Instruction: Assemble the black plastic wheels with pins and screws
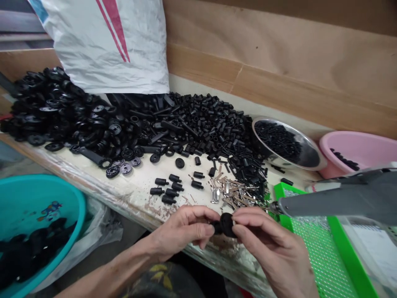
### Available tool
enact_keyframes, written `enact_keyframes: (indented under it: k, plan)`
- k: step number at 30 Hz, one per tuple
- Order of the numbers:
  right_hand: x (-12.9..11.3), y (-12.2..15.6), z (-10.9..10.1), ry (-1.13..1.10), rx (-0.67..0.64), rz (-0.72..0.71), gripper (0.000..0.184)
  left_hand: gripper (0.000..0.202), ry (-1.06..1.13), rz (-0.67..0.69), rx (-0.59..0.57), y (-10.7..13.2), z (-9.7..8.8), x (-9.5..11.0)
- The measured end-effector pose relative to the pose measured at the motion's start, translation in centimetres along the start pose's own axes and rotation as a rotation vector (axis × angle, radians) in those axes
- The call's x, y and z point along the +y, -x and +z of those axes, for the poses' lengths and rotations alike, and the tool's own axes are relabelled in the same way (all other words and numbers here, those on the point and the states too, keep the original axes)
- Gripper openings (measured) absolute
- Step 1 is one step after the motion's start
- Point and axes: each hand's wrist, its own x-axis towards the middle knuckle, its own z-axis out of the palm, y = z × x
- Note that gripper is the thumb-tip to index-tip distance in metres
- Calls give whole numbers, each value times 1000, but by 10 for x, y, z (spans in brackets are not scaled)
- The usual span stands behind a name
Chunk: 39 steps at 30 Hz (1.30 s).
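My left hand [186, 227] is closed on a small black plastic piece [217, 227], mostly hidden by the fingers. A black round disc [228, 225] is pinched in the fingertips of my right hand [276, 246] and meets the left hand's piece. Whether the two are joined I cannot tell. Just beyond my hands lie several black cylinders with thin stems [169, 199] and a heap of small metal strips [231, 190]. One loose black disc [179, 163] rests farther back on the worktable [145, 174].
Black round parts [71, 111] and short black tubes [214, 120] are heaped behind. A steel bowl [310, 159], a pink basin [356, 140], a grey machine arm [328, 200] and a green tray [350, 256] stand right. A teal tub [80, 207] stands left, below a white sack [108, 49].
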Motion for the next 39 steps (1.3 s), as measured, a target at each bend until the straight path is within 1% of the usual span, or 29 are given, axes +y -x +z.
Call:
enact_keyframes:
  k: [4, 6, 9, 14, 20, 24, 26, 32, 34, 37, 39]
  plan:
    - [-5, 0, 4, 9, -1, 23, 3, 24, 81, -68, -25, 1, 2, 3]
    - [-4, 1, 5, -21, 1, 70, 1, 20, 130, -108, -37, 2, 3, 4]
    - [4, 1, 5, -89, 6, 128, 3, 18, 177, -140, -57, 1, 2, 5]
    - [18, 1, 3, -179, -52, 104, 4, 16, 191, -157, -72, -1, 2, 5]
    - [18, 3, 1, -171, -124, 96, 6, 13, 118, -198, -21, 0, 7, 9]
    - [20, 4, -2, -201, -94, 116, 7, 18, 146, -185, -70, 1, 8, 13]
    - [22, 4, -2, -221, -83, 113, 7, 19, 167, -205, -85, 1, 9, 15]
    - [24, 5, -4, -245, -97, 89, 7, 10, 211, -292, -54, -5, 13, 17]
    - [25, 6, -6, -247, -101, 88, 9, 12, 221, -293, -73, -6, 12, 17]
    - [28, 8, -10, -247, -96, 95, 12, 22, 225, -288, -99, -6, 11, 17]
    - [28, 8, -10, -248, -92, 85, 12, 22, 217, -298, -103, -6, 12, 18]
